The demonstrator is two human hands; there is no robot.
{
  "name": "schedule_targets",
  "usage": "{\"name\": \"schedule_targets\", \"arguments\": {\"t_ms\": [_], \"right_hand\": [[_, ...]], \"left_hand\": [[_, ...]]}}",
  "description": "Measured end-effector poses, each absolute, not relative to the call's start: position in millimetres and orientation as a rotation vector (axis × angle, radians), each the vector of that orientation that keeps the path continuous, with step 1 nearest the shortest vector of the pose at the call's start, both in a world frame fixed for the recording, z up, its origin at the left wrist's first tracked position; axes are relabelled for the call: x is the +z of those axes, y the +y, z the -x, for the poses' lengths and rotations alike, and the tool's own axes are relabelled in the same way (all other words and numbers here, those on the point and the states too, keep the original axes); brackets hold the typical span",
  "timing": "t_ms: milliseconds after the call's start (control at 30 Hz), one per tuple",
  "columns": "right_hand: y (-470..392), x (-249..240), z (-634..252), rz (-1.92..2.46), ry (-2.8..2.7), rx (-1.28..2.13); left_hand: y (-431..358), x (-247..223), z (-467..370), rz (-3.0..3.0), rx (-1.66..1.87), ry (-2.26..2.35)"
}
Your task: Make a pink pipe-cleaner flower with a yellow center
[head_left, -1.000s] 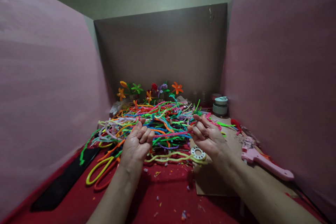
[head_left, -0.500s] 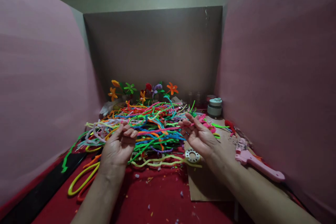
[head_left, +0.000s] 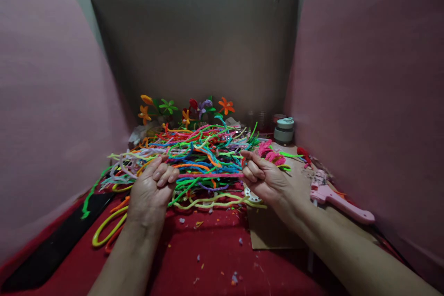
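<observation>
A pink pipe cleaner (head_left: 210, 175) stretches straight and nearly level between my two hands. My left hand (head_left: 152, 189) is closed on its left end, with the fingers curled in. On the other end, my right hand (head_left: 268, 178) is closed too, its fingers folded into the palm. Behind and below lies a heap of many-coloured pipe cleaners (head_left: 197, 152). Bright pink looped pieces (head_left: 272, 152) lie just beyond my right hand. A round pale disc with holes (head_left: 252, 194) is partly hidden by that hand.
Pipe-cleaner flowers (head_left: 168, 106) stand at the back. A lidded jar (head_left: 284, 131) is at the back right. A pink glue gun (head_left: 342, 201) lies by cardboard (head_left: 274, 231) on the right. Scraps dot the red cloth (head_left: 204, 259). Pink walls (head_left: 367, 78) close both sides.
Both hands have closed their fingers more tightly, and the pink pipe cleaner is now level and lower between them. The view has tilted down slightly.
</observation>
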State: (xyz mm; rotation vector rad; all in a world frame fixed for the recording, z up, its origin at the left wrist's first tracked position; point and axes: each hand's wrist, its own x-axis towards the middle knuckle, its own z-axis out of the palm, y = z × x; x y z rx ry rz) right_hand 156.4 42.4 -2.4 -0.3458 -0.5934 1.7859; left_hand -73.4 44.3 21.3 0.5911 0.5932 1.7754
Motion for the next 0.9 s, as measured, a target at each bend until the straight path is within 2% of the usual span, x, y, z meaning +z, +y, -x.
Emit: {"name": "schedule_targets", "arguments": {"t_ms": [500,900], "right_hand": [[56.6,-15.7,-170.4,0.328,-0.631,1.768],[48.1,-7.9,-162.9,0.431,-0.571,1.724]], "left_hand": [[36.8,17.6,64.9,-0.851,1.754,0.554],[41.0,25.4,82.9,-0.466,1.781,0.462]]}}
